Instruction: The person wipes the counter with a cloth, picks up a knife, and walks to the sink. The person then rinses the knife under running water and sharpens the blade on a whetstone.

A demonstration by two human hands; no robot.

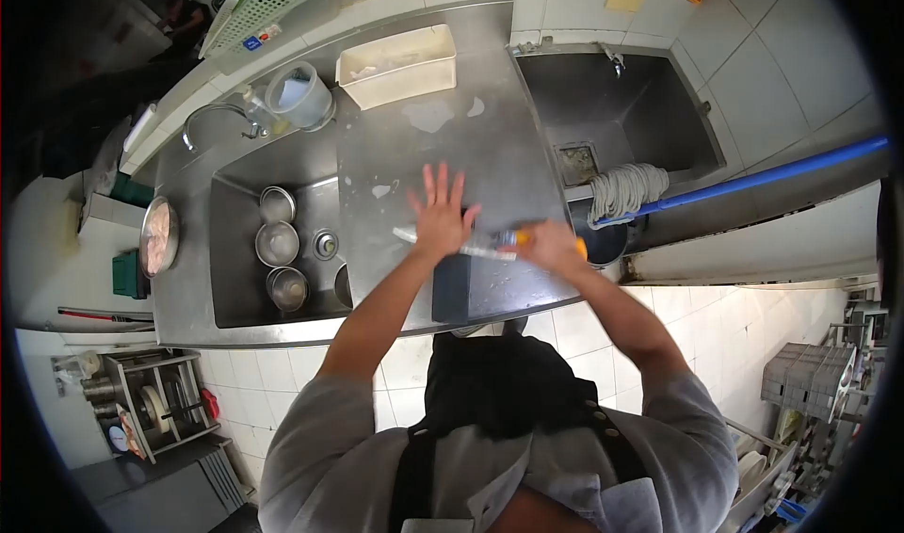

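Observation:
My right hand [551, 246] is closed around the yellow handle of a knife, above the steel counter [518, 170]. The knife's blade [488, 251] points left and crosses the far part of a dark rectangular block [452, 293], which looks like a sharpening stone. Over the blade, my left hand [441, 220] is open, its fingers spread and pointing away from me. Its palm hides part of the blade and the block's far end. Whether the blade touches the block cannot be made out.
Left is a sink [235, 293] with several metal bowls [277, 244]. A cream tub [400, 67] and a clear bucket [301, 97] stand behind. A metal bowl of pale pink food [158, 236] sits far left. Right are a second sink [640, 95] and a blue-handled mop [629, 192].

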